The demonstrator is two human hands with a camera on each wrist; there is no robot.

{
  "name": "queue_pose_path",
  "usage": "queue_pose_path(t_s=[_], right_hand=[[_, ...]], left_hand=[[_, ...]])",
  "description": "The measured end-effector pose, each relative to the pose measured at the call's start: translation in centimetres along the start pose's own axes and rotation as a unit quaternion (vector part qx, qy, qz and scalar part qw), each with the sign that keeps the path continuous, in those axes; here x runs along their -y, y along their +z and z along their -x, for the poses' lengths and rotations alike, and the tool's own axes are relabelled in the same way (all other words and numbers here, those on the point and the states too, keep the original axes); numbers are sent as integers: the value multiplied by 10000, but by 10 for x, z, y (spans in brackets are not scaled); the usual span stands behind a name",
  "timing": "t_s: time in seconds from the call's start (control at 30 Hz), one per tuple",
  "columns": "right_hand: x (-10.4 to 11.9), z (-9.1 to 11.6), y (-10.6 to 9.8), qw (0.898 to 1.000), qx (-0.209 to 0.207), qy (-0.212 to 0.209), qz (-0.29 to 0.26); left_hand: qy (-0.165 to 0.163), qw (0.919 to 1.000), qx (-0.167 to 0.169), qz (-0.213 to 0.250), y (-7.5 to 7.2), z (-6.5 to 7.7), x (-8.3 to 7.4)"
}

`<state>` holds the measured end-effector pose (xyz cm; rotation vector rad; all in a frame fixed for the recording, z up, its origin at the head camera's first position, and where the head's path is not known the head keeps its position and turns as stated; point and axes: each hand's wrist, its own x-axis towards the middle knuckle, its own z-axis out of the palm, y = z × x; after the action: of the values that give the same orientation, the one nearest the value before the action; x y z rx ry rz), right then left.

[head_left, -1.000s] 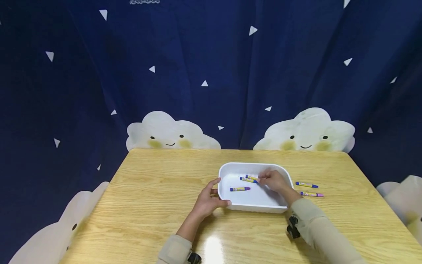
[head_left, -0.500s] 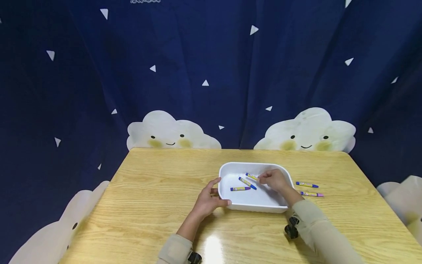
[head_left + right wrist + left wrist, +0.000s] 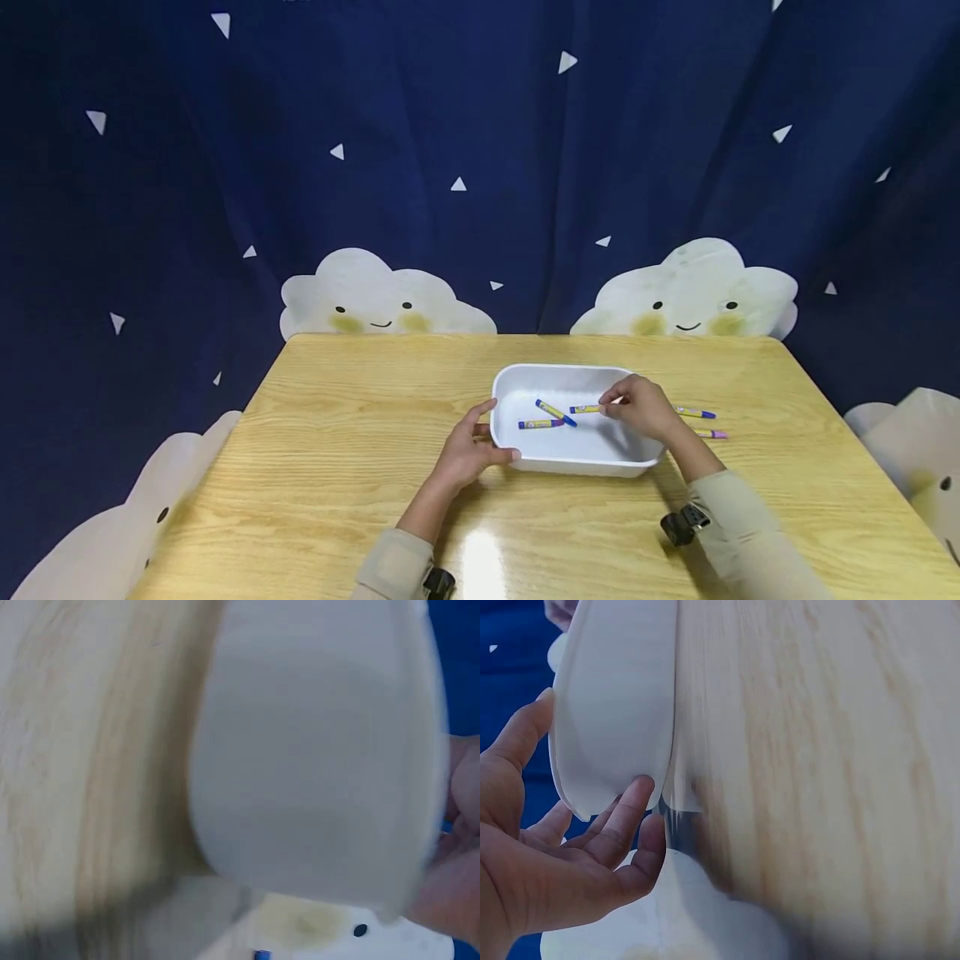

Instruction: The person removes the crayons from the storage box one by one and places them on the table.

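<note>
A white plastic tray [image 3: 581,468] stands on the table, holding several yellow-wrapped crayons. My left hand [image 3: 465,452] grips its left end, thumb at the near corner and fingers along the side; the left wrist view shows fingertips [image 3: 641,787] against the outer wall. Over the tray's right half, my right hand [image 3: 642,407] pinches one end of a crayon [image 3: 584,409] whose blue end points left. A dark blue crayon [image 3: 553,412] lies slanted in the tray, its tip close to a purple crayon [image 3: 537,424]. In the right wrist view the tray wall hides most of the right hand [image 3: 457,847].
To the right of the tray, a blue crayon [image 3: 696,412] and a pink crayon [image 3: 712,434] lie on the wooden table [image 3: 360,417], partly behind the right hand and wrist. A dark blue curtain [image 3: 420,225] with cloud shapes hangs beyond the far table edge.
The dark blue crayon first swung to a slant beside the purple one. Since then my right hand has moved right with its crayon, now level. The left hand stays on the tray.
</note>
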<state>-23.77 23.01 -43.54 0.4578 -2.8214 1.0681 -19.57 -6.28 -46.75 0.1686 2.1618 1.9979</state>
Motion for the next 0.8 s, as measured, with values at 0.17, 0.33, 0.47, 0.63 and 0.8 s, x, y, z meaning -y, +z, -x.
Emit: queue_pose_path(t_s=[0.17,0.33,0.47,0.63,0.8], right_hand=[[5,17,-21,9996,282,-58,-70],[2,30,-40,9957,656,207,-613],[-6,41,-55,9929,765,401,-821],[-21,56,-70,9923,728,426,-907],[-40,72,-83,9909,701,766,-856]], left_hand=[[-2,10000,27,8,0,1,1],[4,10000,-38,-34,0,1,1],[9,9999,-67,-89,-1,2,0],[-10,9998,-99,-197,-2,2,0],[-20,9998,-82,-205,-1,1,0]])
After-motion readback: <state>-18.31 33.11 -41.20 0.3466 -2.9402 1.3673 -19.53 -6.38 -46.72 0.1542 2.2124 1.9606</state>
